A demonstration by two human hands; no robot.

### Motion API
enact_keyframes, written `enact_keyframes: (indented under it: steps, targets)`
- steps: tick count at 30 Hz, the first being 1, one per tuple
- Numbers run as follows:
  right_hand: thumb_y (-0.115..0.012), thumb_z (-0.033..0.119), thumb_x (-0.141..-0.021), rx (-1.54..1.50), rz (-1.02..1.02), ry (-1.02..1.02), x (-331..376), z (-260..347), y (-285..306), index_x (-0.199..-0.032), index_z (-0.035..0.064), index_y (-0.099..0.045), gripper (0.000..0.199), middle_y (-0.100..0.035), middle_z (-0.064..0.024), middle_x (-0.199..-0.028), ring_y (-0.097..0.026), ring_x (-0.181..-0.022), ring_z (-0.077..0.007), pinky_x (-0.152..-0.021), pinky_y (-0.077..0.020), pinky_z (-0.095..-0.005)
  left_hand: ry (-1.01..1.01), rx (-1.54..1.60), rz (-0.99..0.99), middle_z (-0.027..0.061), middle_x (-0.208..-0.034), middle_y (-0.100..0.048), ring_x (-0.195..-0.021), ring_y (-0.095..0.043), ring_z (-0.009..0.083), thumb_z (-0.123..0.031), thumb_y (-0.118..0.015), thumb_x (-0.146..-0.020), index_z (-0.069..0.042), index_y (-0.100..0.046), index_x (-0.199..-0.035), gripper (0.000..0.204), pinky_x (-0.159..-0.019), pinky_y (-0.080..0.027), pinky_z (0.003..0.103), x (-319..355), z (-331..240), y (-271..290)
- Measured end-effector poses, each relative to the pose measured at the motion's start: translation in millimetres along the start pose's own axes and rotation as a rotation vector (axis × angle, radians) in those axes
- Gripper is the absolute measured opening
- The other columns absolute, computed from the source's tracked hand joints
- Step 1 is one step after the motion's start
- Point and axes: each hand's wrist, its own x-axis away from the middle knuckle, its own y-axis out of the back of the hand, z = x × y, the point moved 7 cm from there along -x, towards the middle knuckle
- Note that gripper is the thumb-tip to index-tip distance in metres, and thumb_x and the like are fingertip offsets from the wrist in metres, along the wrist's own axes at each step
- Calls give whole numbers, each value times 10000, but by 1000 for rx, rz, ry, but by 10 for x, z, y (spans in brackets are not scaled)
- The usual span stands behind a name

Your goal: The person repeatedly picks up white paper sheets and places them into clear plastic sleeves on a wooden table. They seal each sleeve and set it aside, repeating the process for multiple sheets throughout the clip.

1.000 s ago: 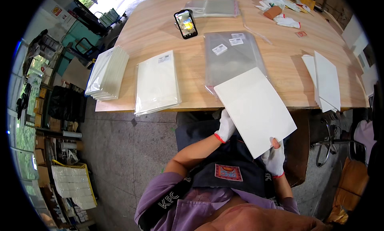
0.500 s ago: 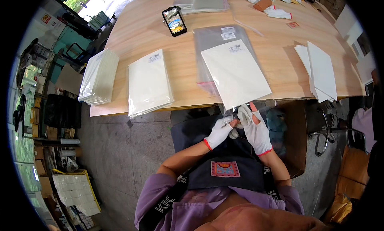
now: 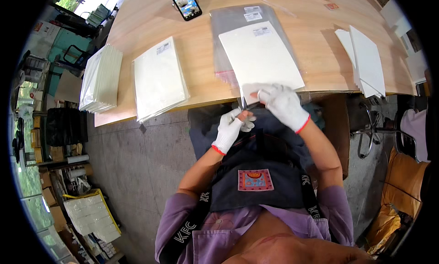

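A white rectangular sheet [image 3: 260, 58] lies on a pile of clear plastic bags [image 3: 238, 24] at the near edge of the wooden table [image 3: 311, 40]. My right hand [image 3: 281, 101], in a white glove, presses on the sheet's near edge. Just below the table edge, my gloved left hand [image 3: 233, 127] pinches something thin there; what it is I cannot make out. Both hands are close together over my lap.
A pile of bagged white sheets [image 3: 157, 79] lies to the left, with a thicker stack [image 3: 100, 79] further left. Loose white sheets [image 3: 366, 60] sit at the right. A phone [image 3: 186, 3] rests at the far side. A chair [image 3: 402, 172] stands at right.
The white sheet went from being held over my lap to lying on the clear bags. My hands came together at the table's near edge.
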Motion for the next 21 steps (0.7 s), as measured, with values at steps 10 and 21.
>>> enact_keyframes:
  steps: [10, 21]
  targets:
    - [-596, 274, -806, -171, 143, 22, 50, 399, -117, -819, 135, -513, 163, -599, -53, -689, -616, -632, -250, -554, -476, -375, -4, 70, -31, 97, -888, -666, -702, -637, 140, -296, -558, -921, 13, -593, -1015, 325, -615, -528, 250, 79, -46, 128]
    - [-559, 197, -800, -243, 254, 63, -28, 494, -145, -832, 99, -509, 115, -622, -55, -623, -644, -578, -217, -523, -496, -348, -47, 137, -139, 98, -814, -664, -637, -636, 134, -259, -556, -923, 4, -605, -886, 270, -565, -518, 241, 94, -3, 213]
